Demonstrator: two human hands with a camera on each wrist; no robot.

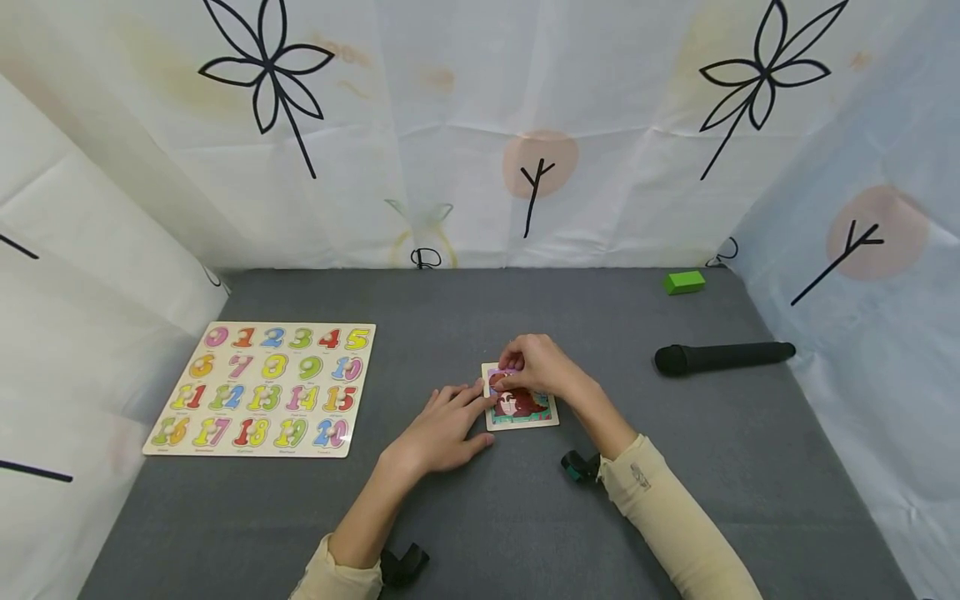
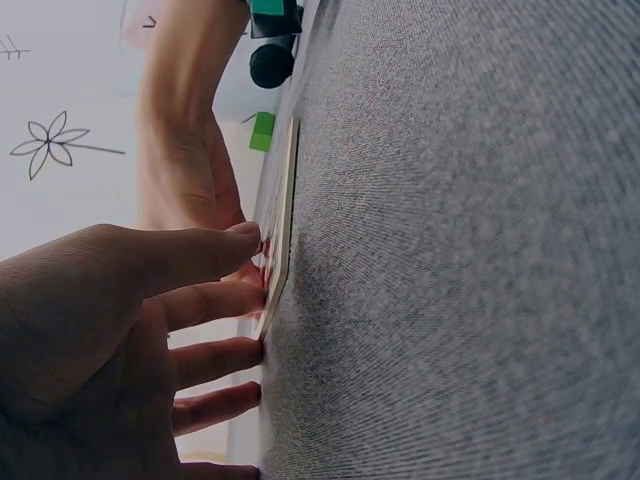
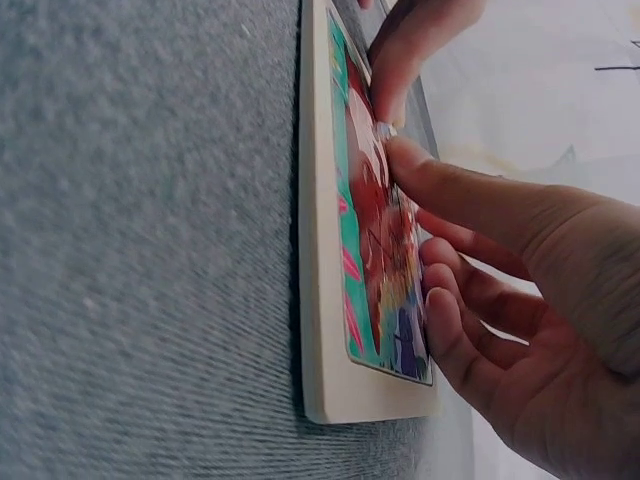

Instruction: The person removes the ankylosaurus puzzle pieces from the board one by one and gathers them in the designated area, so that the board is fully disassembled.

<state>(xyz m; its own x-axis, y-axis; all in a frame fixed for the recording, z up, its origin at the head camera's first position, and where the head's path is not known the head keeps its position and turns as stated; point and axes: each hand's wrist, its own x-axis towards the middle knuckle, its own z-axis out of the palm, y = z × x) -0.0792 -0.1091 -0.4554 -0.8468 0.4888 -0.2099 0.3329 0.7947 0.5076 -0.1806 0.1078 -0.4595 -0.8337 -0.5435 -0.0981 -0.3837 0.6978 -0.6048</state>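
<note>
A small wooden jigsaw puzzle (image 1: 531, 414) in a pale frame lies flat on the grey table, showing a red-haired figure against teal. My left hand (image 1: 447, 429) is at its left side, palm down, fingers extended, with fingertips touching the frame's edge. From above right, my right hand (image 1: 543, 367) reaches over the upper part of the puzzle. In the right wrist view, the right thumb (image 3: 470, 195) touches the picture (image 3: 365, 230) close to a left fingertip, and the other right fingertips rest along its far side. Whether a loose piece is under them is hidden.
A number board (image 1: 258, 392) with colourful numerals lies on the left of the table. Toward the back right are a green block (image 1: 684, 282) and a black microphone (image 1: 723, 357). White patterned cloth (image 1: 465, 125) walls in the back and sides.
</note>
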